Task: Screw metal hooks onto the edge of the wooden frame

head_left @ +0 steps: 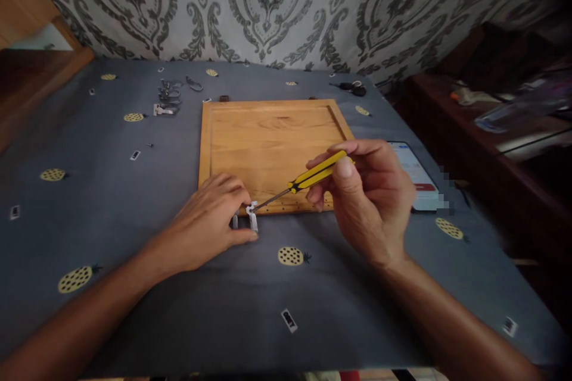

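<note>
My left hand (217, 208) is closed on a small silvery metal fitting that looks like a latch (252, 220), keeping it at the near edge of a framed wooden panel (268, 137). Its thumb presses from below, while the fingers rest over the panel's edge. Between the thumb and fingers of my right hand (370, 190) is a yellow and black screwdriver (317, 172). The screwdriver slants down to the left, its tip at the metal fitting. A row of small dark holes or dots runs along the panel's near edge. Whether a screw sits under the tip cannot be seen.
Several metal fittings (167, 95) lie at the back left, with a small screw (150, 144) nearer. Keys (353, 88) are at the back right. A phone (415, 175) lies beyond my right hand. Patterned blue-grey cloth (179, 321) covers the table; patterned fabric hangs behind.
</note>
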The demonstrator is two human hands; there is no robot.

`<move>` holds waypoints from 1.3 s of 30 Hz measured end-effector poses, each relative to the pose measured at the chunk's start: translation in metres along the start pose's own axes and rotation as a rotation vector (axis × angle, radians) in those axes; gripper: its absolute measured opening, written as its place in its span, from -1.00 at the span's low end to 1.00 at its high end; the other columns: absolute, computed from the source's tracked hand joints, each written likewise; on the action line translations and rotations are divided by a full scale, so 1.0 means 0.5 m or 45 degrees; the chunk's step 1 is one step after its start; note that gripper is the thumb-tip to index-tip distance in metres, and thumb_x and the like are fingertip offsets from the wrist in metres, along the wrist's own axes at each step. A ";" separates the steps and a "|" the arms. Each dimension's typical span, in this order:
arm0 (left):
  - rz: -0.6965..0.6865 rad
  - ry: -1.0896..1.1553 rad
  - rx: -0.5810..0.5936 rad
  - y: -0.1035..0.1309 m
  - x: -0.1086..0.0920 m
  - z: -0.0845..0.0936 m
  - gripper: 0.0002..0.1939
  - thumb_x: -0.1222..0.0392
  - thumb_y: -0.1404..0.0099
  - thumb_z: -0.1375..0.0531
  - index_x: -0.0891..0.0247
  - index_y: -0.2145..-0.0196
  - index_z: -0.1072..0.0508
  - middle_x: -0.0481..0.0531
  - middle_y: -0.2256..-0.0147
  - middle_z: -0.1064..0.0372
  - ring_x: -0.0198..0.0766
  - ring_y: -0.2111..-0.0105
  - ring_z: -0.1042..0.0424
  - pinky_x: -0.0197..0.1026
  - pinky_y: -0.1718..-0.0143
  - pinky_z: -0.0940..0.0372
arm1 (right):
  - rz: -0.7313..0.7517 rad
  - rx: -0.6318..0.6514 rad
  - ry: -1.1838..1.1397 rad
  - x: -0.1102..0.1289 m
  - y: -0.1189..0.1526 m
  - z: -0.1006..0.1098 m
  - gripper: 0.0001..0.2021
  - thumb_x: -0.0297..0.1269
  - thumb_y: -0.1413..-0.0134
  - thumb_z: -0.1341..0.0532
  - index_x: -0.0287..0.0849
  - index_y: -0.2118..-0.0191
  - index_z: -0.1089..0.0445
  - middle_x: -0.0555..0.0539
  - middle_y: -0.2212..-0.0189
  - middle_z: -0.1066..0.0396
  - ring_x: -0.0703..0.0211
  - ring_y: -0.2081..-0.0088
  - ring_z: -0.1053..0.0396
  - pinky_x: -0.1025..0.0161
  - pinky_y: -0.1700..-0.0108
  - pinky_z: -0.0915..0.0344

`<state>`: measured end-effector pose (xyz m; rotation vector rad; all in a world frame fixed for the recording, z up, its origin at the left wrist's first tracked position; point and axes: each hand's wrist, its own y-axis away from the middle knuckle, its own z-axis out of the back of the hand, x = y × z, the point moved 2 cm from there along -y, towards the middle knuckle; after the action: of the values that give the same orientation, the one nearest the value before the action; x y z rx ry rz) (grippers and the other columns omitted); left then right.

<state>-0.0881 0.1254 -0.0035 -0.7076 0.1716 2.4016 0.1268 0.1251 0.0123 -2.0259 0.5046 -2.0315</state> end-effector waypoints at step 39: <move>-0.028 0.037 -0.023 0.003 0.006 -0.001 -0.75 0.15 -0.22 -0.43 0.21 0.22 -0.47 0.10 0.06 -0.44 0.10 -0.08 -0.36 0.16 -0.10 -0.31 | 0.000 0.484 0.034 0.078 -0.044 -0.101 -0.82 -0.28 -0.17 -0.40 -0.22 0.17 -0.46 0.01 0.26 -0.51 0.53 0.64 -0.31 0.53 0.65 -0.32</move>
<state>-0.0908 0.1258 -0.0057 -0.7493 0.1537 2.3756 0.0773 0.1339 0.0574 -1.7725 0.1089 -1.9756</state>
